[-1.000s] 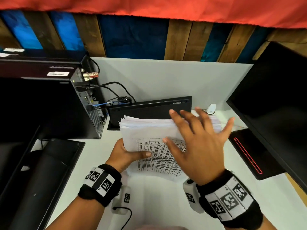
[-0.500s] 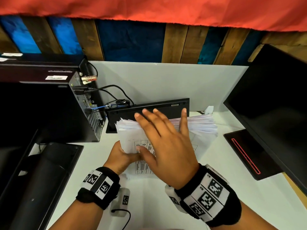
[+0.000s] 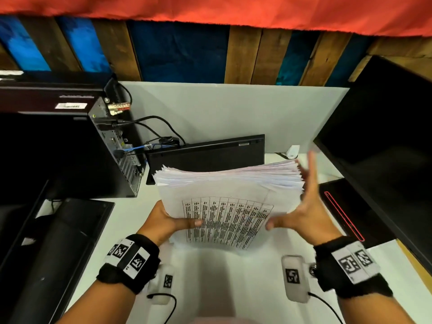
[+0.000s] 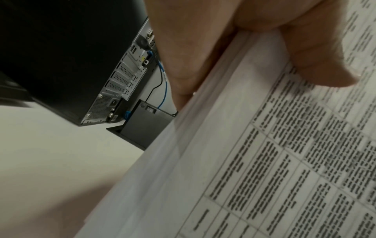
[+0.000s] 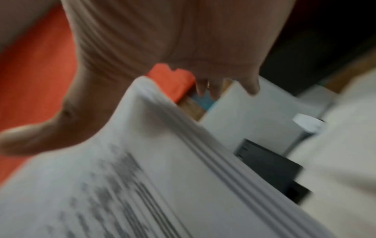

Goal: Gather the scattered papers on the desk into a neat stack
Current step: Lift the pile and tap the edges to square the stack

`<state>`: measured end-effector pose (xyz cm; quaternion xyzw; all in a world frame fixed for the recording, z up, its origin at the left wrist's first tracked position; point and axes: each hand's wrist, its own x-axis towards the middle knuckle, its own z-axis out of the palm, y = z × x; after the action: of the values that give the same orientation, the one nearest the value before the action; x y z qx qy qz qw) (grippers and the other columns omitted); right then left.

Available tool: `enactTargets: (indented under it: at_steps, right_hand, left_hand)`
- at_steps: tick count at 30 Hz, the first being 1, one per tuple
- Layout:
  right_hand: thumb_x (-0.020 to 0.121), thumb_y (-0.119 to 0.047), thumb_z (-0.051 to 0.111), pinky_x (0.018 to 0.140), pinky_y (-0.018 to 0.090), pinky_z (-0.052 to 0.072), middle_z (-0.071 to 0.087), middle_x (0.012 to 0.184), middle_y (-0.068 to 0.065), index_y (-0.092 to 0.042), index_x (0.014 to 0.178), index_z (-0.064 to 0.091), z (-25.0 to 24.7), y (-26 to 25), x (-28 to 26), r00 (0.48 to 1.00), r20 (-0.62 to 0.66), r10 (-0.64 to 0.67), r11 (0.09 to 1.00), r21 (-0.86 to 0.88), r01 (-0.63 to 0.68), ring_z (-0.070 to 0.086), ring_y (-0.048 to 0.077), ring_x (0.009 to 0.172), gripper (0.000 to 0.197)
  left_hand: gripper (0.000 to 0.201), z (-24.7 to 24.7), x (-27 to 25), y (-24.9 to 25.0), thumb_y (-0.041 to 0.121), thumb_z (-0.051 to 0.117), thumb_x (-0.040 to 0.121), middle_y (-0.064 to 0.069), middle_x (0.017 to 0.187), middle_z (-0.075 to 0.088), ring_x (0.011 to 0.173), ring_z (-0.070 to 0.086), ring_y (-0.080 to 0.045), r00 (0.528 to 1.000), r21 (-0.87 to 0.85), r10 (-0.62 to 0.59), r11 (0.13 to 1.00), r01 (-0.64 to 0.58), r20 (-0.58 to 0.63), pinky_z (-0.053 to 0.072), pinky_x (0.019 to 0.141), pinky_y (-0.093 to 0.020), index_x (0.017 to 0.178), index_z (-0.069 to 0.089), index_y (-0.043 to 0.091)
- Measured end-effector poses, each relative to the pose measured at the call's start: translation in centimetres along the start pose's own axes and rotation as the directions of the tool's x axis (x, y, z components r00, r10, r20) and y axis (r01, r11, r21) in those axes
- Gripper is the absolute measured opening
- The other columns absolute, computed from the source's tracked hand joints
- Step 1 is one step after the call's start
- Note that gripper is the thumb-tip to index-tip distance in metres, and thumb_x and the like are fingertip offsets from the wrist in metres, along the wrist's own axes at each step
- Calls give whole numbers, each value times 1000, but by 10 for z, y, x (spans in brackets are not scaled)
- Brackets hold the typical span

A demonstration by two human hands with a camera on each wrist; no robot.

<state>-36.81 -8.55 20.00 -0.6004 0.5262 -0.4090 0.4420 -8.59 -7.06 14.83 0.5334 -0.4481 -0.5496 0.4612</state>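
Observation:
A thick stack of white papers (image 3: 224, 195) with a printed table on its top sheet stands tilted on the white desk (image 3: 222, 281). My left hand (image 3: 173, 222) grips its left edge, thumb on the top sheet and fingers behind; the left wrist view shows that grip (image 4: 254, 53) on the papers (image 4: 244, 161). My right hand (image 3: 304, 206) is at the stack's right edge with fingers straight and thumb spread, blurred. In the right wrist view the flat palm (image 5: 173, 48) lies against the stack's side (image 5: 183, 161).
A black computer tower (image 3: 70, 150) with cables stands at the left. A black keyboard (image 3: 205, 153) leans on the white divider behind the stack. A dark monitor (image 3: 385, 148) and its base (image 3: 346, 213) fill the right. A second monitor base (image 3: 58, 242) lies lower left.
My right hand has swung from over the front of the stack to its right edge. The left hand keeps its grip and the stack has barely moved.

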Motion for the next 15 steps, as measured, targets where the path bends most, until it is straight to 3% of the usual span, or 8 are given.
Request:
enactTargets:
  at_steps: [2,3,5,6,7,9,11,15]
  right_hand:
    - [36,-16,98,107,45,42,60,133,2,-16,141,38,7,26,3,976,181,121,991,32,-129,55,13,124,121]
    - [44,-7,95,102,44,47,69,118,-1,-15,129,52,13,33,4,967,204,155,985,45,-167,64,10,112,96]
    - [55,4,87,95,36,53,76,93,-10,-23,104,64,26,41,9,973,117,198,975,78,-207,70,0,92,61]
    - [57,6,86,91,33,54,75,88,-12,-24,97,65,31,42,12,979,44,200,973,113,-203,70,-2,87,54]
    - [58,7,85,88,32,55,75,88,-12,-24,94,66,36,44,16,983,-33,182,971,165,-174,70,0,86,51]
    - [61,7,83,80,27,56,74,88,-11,-24,91,68,44,41,20,972,-186,146,962,257,-95,71,5,86,45]
    - [69,1,80,78,23,56,73,88,-12,-23,91,70,52,34,15,947,-299,115,960,279,-28,71,6,86,34]
    - [82,-11,72,74,10,53,72,77,-25,-29,89,68,69,23,-9,936,-351,3,967,239,86,67,-8,81,19]
  left_hand:
    - [49,1,-1,-3,-11,82,58,6,82,77,79,72,-3,999,5,-36,999,36,-31,55,80,-23,92,66,21]
    - [44,3,-2,-4,-5,85,58,8,76,76,73,69,2,996,-3,-60,998,60,-61,50,72,-14,89,65,19]
    - [39,11,-4,0,15,89,58,13,76,75,64,57,14,988,-10,-119,993,119,-93,39,57,0,91,68,11]
    - [35,14,-3,1,14,85,65,13,81,75,61,55,18,987,-16,-121,993,120,-102,40,58,2,95,68,10]
    - [28,18,-2,3,8,80,72,14,82,73,59,57,18,988,-18,-93,996,92,-122,45,67,0,98,68,9]
    - [24,22,1,8,-3,73,76,11,82,74,70,68,10,979,-8,-9,1000,7,-203,52,88,-19,98,69,5]
    - [31,26,3,12,-5,71,78,3,95,74,88,72,-3,958,3,80,997,-82,-276,55,87,-23,109,66,2]
    - [34,38,2,13,-7,64,83,5,100,70,91,68,2,908,-24,198,975,-222,-368,52,79,-12,107,62,17]
